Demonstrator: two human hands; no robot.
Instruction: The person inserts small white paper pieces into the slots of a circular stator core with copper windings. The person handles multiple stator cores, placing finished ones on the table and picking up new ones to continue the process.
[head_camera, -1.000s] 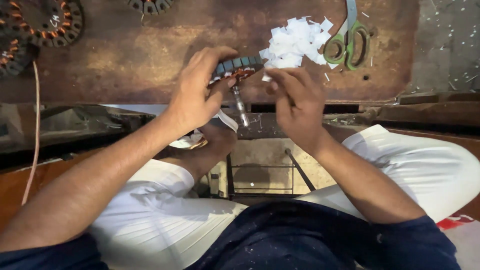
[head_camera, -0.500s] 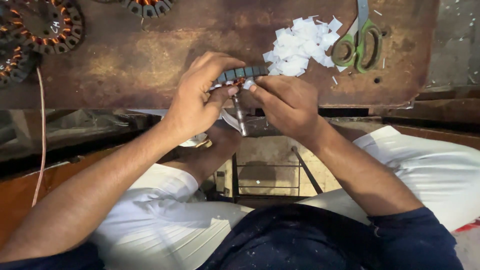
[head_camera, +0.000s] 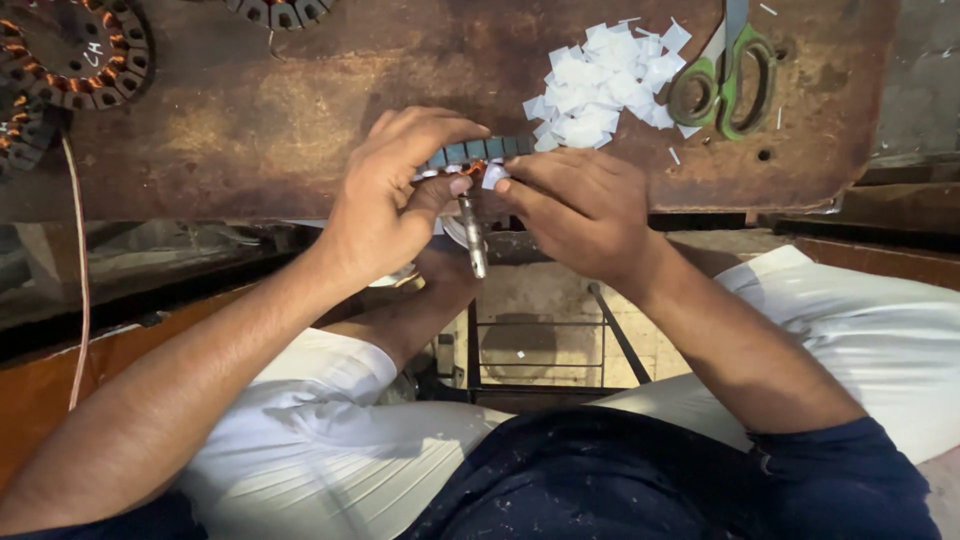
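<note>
My left hand (head_camera: 395, 195) grips a round motor stator (head_camera: 478, 152) with dark teeth and copper windings, held on edge at the near rim of the rusty metal table (head_camera: 300, 100). A steel shaft (head_camera: 472, 238) sticks out of it towards me. My right hand (head_camera: 580, 205) pinches a small white paper slip (head_camera: 494, 176) against the stator's windings. Both hands cover most of the stator.
A heap of white paper slips (head_camera: 600, 85) lies just beyond my right hand, with green-handled scissors (head_camera: 725, 75) to its right. More wound stators (head_camera: 75, 55) lie at the far left, with a thin wire (head_camera: 78, 270) hanging down. A metal frame (head_camera: 545, 345) stands below between my knees.
The view has shifted, so the table and hands sit lower in frame. My right hand has closed in on the stator with a slip and now presses at the windings.
</note>
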